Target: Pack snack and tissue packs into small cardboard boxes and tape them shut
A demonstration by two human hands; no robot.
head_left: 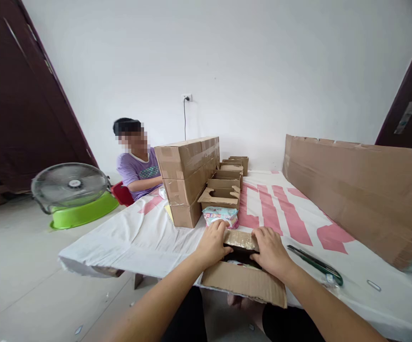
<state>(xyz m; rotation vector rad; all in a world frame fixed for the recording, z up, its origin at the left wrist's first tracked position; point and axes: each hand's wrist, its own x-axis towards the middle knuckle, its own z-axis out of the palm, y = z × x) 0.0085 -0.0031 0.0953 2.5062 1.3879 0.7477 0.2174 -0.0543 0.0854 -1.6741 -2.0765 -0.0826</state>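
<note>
A small open cardboard box (243, 282) lies at the near edge of the table, its lid flap hanging toward me. My left hand (213, 244) rests on the box's left side with fingers curled over its far flap (241, 240). My right hand (272, 251) presses on the right side of the same flap, fingers bent down over it. Both hands hold the box between them. The inside of the box is dark and I cannot make out its contents. Just beyond it lies a colourful packet (220, 216).
Stacked sealed cartons (186, 178) and a row of small open boxes (223, 187) stand mid-table on a white and pink cloth (284, 213). A large cardboard sheet (359, 190) stands along the right. A dark green tool (314, 263) lies right of my hands. Another person (138, 166) sits at the left; a fan (70, 185) stands on the floor.
</note>
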